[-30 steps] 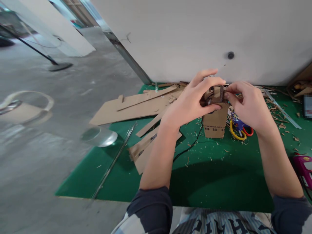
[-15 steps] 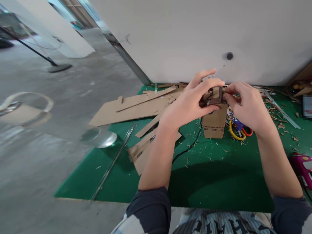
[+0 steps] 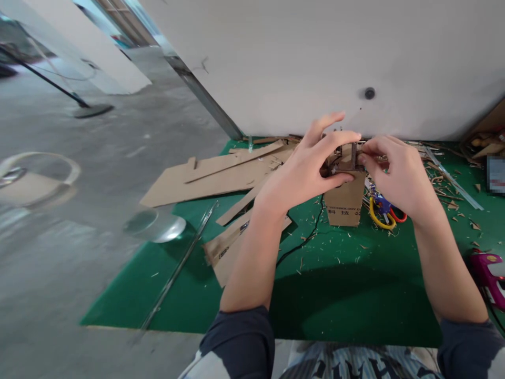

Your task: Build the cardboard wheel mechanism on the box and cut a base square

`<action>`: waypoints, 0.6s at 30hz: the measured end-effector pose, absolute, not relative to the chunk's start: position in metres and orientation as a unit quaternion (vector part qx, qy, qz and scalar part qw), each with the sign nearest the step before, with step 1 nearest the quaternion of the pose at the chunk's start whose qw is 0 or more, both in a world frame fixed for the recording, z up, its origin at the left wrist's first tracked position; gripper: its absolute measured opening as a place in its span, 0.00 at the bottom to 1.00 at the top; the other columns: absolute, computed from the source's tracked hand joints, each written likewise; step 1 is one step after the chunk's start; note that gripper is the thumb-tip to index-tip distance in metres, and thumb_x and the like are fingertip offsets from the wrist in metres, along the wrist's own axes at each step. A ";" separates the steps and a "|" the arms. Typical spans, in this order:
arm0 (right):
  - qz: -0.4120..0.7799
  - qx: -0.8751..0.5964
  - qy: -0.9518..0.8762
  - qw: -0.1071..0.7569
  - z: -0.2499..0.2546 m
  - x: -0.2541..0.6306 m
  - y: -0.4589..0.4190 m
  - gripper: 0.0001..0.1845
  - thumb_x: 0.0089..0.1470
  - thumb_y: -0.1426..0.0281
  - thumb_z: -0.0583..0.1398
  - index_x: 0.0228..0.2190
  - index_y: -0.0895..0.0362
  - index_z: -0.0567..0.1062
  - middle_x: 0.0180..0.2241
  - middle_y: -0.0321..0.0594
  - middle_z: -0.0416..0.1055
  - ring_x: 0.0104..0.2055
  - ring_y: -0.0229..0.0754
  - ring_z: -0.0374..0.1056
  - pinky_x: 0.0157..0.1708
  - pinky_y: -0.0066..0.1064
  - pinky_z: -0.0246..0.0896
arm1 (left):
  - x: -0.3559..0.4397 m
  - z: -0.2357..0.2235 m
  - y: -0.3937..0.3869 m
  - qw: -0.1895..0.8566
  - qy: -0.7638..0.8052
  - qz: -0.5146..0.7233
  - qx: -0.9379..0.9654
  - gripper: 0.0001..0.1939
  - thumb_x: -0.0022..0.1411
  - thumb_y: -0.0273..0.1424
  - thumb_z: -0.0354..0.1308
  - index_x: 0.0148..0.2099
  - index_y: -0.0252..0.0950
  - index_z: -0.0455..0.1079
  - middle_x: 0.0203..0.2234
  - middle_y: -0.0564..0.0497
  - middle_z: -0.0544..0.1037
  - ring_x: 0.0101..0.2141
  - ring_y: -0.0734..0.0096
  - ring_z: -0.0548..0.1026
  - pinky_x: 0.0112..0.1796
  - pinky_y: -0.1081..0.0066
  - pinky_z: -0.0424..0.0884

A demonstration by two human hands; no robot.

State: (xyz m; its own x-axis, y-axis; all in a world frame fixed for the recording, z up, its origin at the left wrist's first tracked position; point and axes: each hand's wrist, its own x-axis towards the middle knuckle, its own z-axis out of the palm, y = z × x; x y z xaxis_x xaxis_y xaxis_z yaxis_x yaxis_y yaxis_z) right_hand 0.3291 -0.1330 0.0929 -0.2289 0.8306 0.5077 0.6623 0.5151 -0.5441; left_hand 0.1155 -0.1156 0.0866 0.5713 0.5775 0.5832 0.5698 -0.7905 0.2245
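An upright cardboard box with printed lettering stands on the green tabletop, carrying a small dark brown framework on top. My left hand comes in from the left, its thumb and index finger bracketing this framework; the other visible fingers stick out above. On the right side, my right hand is pinched with thumb and index finger at the framework's edge. Whatever lies between those fingertips is too small and covered to make out. A black cord trails from beside the box toward me.
Scissors with yellow and red handles lie right of the box. Cardboard sheets, a clear strip and a transparent cup are at left. At the right edge sits a magenta tool, among scattered cardboard scraps. A white wall rises behind.
The view has shifted slightly, so everything appears a little further left and lower. Both hands keep nearly the same pose at the framework.
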 end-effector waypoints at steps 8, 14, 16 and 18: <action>-0.006 -0.537 -0.779 0.323 0.106 0.331 -0.161 0.09 0.65 0.66 0.58 0.38 0.56 0.77 0.40 0.46 0.78 0.40 0.48 0.73 0.36 0.36 0.61 | 0.117 0.083 -0.111 -0.004 0.306 0.334 0.892 0.30 0.68 0.31 0.63 0.67 0.53 0.57 0.71 0.47 0.57 0.71 0.50 0.59 0.65 0.47 0.67; 0.040 -0.449 -0.833 0.322 0.124 0.329 -0.232 0.22 0.61 0.49 0.62 0.28 0.55 0.76 0.20 0.39 0.68 0.22 0.39 0.63 0.23 0.33 0.50 | 0.118 0.082 -0.111 -0.010 0.307 0.333 0.891 0.34 0.64 0.31 0.67 0.67 0.50 0.58 0.70 0.43 0.58 0.71 0.47 0.58 0.66 0.44 0.64; 0.101 -0.362 -0.873 0.312 0.121 0.321 -0.245 0.19 0.56 0.52 0.66 0.26 0.53 0.76 0.18 0.35 0.67 0.20 0.37 0.60 0.21 0.33 0.50 | 0.118 0.083 -0.112 -0.001 0.319 0.329 0.889 0.36 0.62 0.29 0.68 0.67 0.50 0.59 0.70 0.43 0.58 0.71 0.46 0.59 0.66 0.45 0.64; 0.141 -0.306 -0.892 0.300 0.116 0.312 -0.250 0.14 0.52 0.55 0.69 0.25 0.50 0.76 0.19 0.31 0.67 0.19 0.36 0.59 0.20 0.33 0.50 | 0.118 0.084 -0.113 0.006 0.320 0.333 0.887 0.36 0.61 0.27 0.69 0.67 0.50 0.60 0.70 0.44 0.59 0.70 0.46 0.60 0.66 0.46 0.64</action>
State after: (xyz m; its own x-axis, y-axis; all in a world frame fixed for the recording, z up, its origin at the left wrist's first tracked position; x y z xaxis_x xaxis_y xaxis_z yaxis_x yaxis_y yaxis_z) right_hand 0.3116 -0.2502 0.1161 -0.6324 0.6311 0.4492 0.4619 0.7728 -0.4353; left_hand 0.1183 -0.1128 0.0840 0.5733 0.5715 0.5872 0.5636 -0.7952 0.2237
